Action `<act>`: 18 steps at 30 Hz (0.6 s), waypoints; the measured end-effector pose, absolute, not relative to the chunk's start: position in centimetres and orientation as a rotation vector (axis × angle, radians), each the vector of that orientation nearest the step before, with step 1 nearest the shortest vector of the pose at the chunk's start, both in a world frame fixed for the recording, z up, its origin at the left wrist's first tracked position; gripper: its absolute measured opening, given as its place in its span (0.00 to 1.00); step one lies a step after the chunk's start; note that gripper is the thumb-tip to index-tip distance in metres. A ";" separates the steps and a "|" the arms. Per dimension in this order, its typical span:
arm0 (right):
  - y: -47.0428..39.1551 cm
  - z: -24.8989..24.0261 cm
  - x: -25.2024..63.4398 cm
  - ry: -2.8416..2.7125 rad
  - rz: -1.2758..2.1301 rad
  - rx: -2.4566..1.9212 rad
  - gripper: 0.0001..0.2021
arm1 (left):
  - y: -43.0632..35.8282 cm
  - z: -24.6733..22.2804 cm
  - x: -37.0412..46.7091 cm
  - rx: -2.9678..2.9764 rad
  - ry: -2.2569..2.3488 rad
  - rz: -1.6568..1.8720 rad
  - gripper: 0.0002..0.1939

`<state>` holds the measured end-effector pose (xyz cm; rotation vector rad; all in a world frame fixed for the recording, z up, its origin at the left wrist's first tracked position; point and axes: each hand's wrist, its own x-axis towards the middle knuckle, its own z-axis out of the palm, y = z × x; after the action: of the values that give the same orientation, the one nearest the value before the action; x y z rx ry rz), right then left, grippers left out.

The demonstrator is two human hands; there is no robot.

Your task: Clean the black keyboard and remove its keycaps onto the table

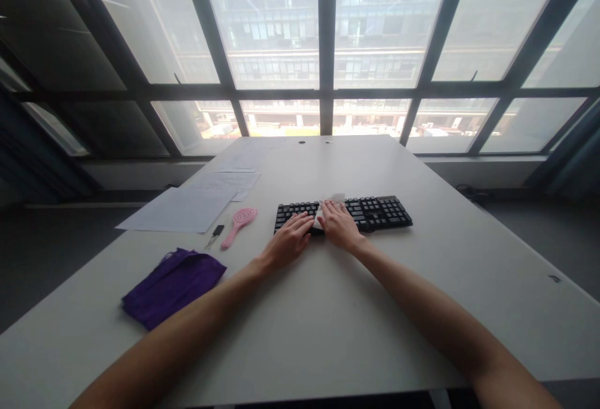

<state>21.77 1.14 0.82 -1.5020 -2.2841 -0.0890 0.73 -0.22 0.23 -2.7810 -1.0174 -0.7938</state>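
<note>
A black keyboard (382,212) lies crosswise on the white table, its keys facing up. My left hand (291,239) rests at its left part, fingers stretched over the keys near the front edge and holding nothing I can see. Just beside it, my right hand (340,226) presses a white tissue (338,197) down onto the keys left of the middle. Parts of the tissue show past the fingertips and by the thumb; the rest is hidden under the hand. The keyboard's right part, with the number pad, is uncovered.
Left of the keyboard lie a pink hairbrush (240,221), a small black object with a thin metal end (215,232) and a folded purple cloth (174,285). Several paper sheets (178,210) cover the table's left side. Large windows (276,21) stand beyond the white table (365,328).
</note>
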 end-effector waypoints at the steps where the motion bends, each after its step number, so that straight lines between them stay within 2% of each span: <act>1: 1.3 0.8 21.8 -2.227 -0.092 -1.581 0.30 | -0.3 0.3 0.7 -2.780 -1.016 -0.798 0.23; 7: 2.3 1.1 21.3 -2.088 -0.056 -1.816 0.31 | -0.7 0.7 1.0 -2.754 -1.042 -0.813 0.22; 18: -0.9 0.7 18.4 -2.442 -0.076 -1.320 0.29 | -0.8 0.9 0.6 -2.754 -1.099 -0.812 0.31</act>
<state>18.42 -0.89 0.74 -1.3199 -2.4422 -0.0756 0.65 -0.78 0.91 -2.7538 -1.0992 -0.8119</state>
